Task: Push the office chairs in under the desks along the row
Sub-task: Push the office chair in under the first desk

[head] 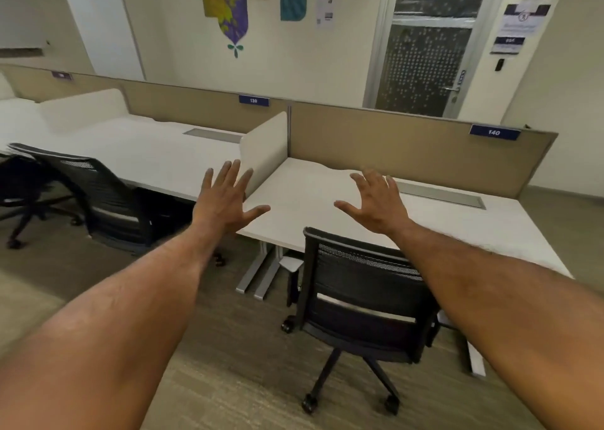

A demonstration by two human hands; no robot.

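Note:
A black mesh-backed office chair (362, 299) stands in front of the white desk (307, 197) labelled 140, its seat partly under the desktop edge. My left hand (228, 201) and my right hand (376, 204) are stretched out above the chair's back, fingers spread, holding nothing and touching nothing. A second black chair (108, 201) sits at the neighbouring desk (140, 155) labelled 139, turned at an angle. A third chair (23, 187) stands at the far left, pulled out from the desks.
A tan partition (408, 145) runs along the back of the desks, with a white divider (264, 148) between them. Grey desk legs (258, 272) stand left of the near chair. A glass door (421, 57) is behind. Carpeted floor (228, 364) lies in front.

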